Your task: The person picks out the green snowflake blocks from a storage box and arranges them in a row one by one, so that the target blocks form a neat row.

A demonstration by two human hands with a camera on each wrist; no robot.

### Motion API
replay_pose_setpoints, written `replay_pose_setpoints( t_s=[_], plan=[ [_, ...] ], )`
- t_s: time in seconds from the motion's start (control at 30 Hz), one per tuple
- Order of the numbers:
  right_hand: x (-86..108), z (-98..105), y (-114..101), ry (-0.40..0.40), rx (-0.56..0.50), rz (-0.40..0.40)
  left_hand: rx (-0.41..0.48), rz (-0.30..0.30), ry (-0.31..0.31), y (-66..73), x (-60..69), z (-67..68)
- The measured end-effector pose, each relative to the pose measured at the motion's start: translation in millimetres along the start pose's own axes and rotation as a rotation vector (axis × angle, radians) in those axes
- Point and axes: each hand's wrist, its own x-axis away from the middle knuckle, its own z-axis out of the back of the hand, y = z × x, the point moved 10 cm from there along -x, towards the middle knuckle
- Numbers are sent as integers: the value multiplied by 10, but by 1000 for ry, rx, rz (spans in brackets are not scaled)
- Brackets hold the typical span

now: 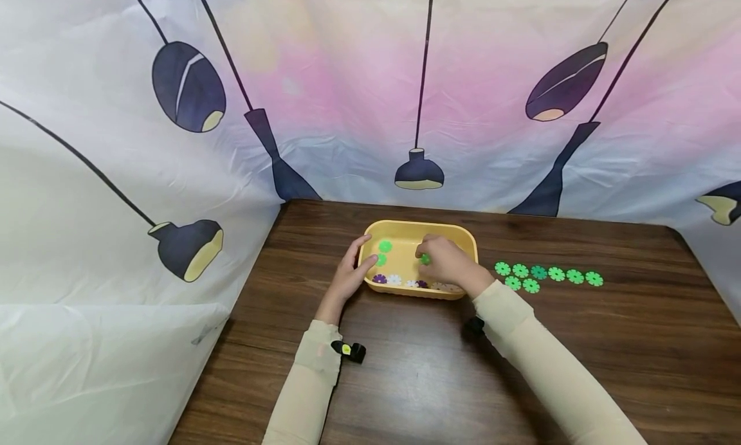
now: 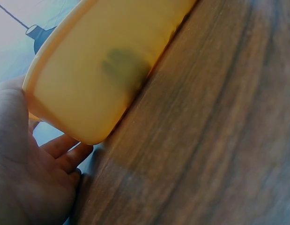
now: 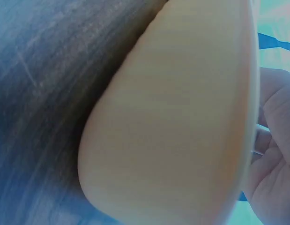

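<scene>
A shallow yellow plastic tray (image 1: 399,290) stands on the table. My left hand (image 1: 347,274) grips its left end, the thumb over the rim and the fingers along the outside, as the left wrist view also shows of the tray wall (image 2: 88,84). Inside the tray, my right hand (image 1: 446,260) pinches a green snowflake disc (image 1: 425,259) between thumb and fingers. Two more green discs (image 1: 384,246) lie near the left wall. Purple discs (image 1: 379,279) and white discs (image 1: 394,280) line the near side. In the right wrist view the tray wall hides the fingertips.
To the right of the tray, several green snowflake discs (image 1: 557,274) lie flat on the table in two rows, one of them a darker green disc (image 1: 539,272). The brown wooden table (image 1: 405,381) meets a cloth backdrop (image 1: 347,110) printed with lamps.
</scene>
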Motion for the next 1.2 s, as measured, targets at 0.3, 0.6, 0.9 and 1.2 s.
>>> replay_pose_setpoints(
  t_s=[0.3,0.6,0.9,1.2],
  plan=[
    [109,199,80,44,21,-2,2,-3,-1,8,-10,1],
    [256,377,218,78,23,-2,-5,8,4,6,-5,11],
    [441,503,383,83,20,-28,-9,-13,15,-324,-140,16],
    [635,619,588,115,23,-67,-4,-61,28,-327,-137,18]
  ],
)
